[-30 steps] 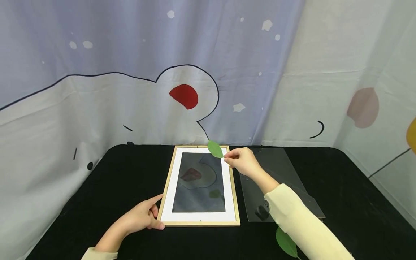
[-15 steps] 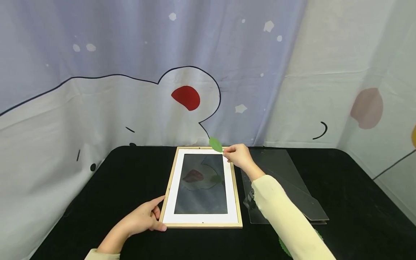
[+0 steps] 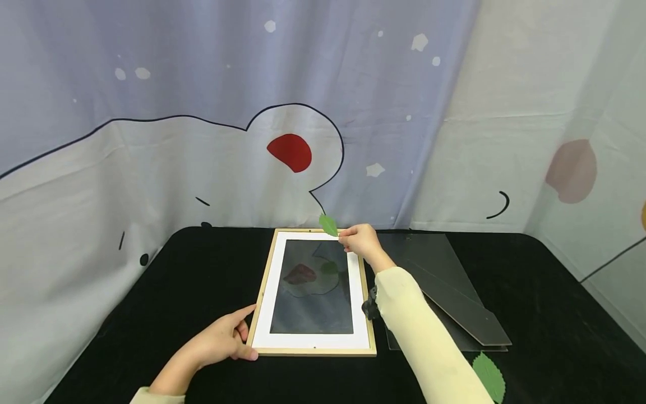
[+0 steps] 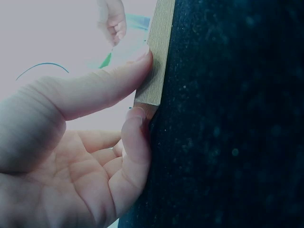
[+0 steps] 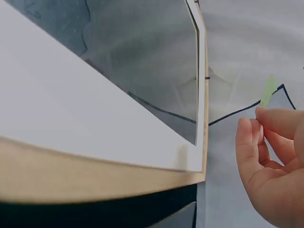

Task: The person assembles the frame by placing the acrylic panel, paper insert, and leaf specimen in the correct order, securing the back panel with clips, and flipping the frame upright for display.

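Note:
A picture frame [image 3: 313, 352] with a pale wooden border, a white mat and a dark glossy middle lies on the black table. My left hand [image 3: 222, 336] holds its near left corner, thumb and fingers against the wood; in the left wrist view the thumb [image 4: 109, 88] presses along the edge. Above the frame's far right part, my right hand [image 3: 360, 241] pinches a small green leaf [image 3: 328, 225] by its stem end between thumb and fingertips. The leaf is apart from the mat, and its reflection shows in the dark middle.
Dark flat panels [image 3: 469, 308], overlapping, lie right of the frame, partly behind the right sleeve [image 3: 424, 336]. A second green leaf [image 3: 488, 377] is on the black table [image 3: 545, 336] at the front right. A patterned curtain [image 3: 202, 157] hangs behind.
My right hand has moved slightly away from me and to the left with the leaf. The second leaf has come out from behind the sleeve. My left hand stays at the frame's corner.

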Demonstrator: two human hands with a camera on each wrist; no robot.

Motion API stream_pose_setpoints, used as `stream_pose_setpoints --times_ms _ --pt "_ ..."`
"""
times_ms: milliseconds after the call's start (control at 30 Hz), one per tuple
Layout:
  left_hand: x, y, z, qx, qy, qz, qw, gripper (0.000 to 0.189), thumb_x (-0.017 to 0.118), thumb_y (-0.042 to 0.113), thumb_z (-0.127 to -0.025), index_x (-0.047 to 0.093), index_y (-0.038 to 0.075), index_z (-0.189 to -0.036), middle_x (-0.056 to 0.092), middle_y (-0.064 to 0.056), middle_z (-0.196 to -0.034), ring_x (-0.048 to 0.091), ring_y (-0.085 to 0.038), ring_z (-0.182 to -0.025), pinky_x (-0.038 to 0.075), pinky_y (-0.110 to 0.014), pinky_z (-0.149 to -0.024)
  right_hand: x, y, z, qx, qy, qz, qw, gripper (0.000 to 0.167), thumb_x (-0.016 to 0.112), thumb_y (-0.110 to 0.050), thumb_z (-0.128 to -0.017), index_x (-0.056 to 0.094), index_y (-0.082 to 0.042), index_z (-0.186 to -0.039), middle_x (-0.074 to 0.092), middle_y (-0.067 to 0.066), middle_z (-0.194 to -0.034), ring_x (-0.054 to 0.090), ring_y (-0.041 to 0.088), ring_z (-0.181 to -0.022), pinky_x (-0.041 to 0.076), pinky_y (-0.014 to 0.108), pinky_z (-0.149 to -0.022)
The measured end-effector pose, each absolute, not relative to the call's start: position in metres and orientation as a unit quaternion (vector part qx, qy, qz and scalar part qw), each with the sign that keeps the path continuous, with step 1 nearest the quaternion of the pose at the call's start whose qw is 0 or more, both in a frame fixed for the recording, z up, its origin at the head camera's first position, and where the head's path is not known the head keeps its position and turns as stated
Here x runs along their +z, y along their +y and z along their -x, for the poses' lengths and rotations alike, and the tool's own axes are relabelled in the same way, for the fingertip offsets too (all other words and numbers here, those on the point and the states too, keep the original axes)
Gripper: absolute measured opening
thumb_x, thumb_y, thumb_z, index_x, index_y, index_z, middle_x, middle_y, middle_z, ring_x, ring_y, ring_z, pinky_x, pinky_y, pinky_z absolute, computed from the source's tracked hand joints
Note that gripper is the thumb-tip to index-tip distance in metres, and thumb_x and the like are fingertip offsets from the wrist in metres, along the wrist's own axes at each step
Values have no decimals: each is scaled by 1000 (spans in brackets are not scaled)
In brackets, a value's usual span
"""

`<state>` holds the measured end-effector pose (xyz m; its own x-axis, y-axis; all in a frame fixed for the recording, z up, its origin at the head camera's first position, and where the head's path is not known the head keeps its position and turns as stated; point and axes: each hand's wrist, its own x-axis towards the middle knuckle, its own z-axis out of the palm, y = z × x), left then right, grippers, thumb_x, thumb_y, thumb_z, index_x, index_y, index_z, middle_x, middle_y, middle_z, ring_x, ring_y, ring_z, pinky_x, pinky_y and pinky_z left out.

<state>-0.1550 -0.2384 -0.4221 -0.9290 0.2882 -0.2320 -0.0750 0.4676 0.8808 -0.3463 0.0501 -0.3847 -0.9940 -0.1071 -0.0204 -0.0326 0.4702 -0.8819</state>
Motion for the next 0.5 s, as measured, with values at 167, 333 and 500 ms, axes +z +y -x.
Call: stream_pose_setpoints --times_ms 167,333,500 --pt "-423 -240 155 512 838 -65 177 101 84 -2 -65 25 -11 -146 47 -9 -81 43 -15 -54 44 -28 -53 -394 43 350 -506 860 38 47 12 68 -4 -86 73 2 -95 69 14 -88 61 10 -60 56 32 -71" --pt "-425 -240 157 514 837 -66 177 101 84 -2 -65 25 -11 -146 47 -8 -80 43 -14 -53 44 -28 -52 -403 40 353 -477 876 45 48 10 70 -6 -85 74 -1 -93 70 11 -87 61 9 -58 54 25 -63" --pt "-425 -240 156 510 840 -61 177 101 84 -2 -64 26 -10 -146 47 -8 -80 43 -14 -54 44 -28 -53 -409 37 354 -465 882 54 57 9 69 -5 -85 74 1 -90 67 9 -80 62 10 -58 55 28 -64"
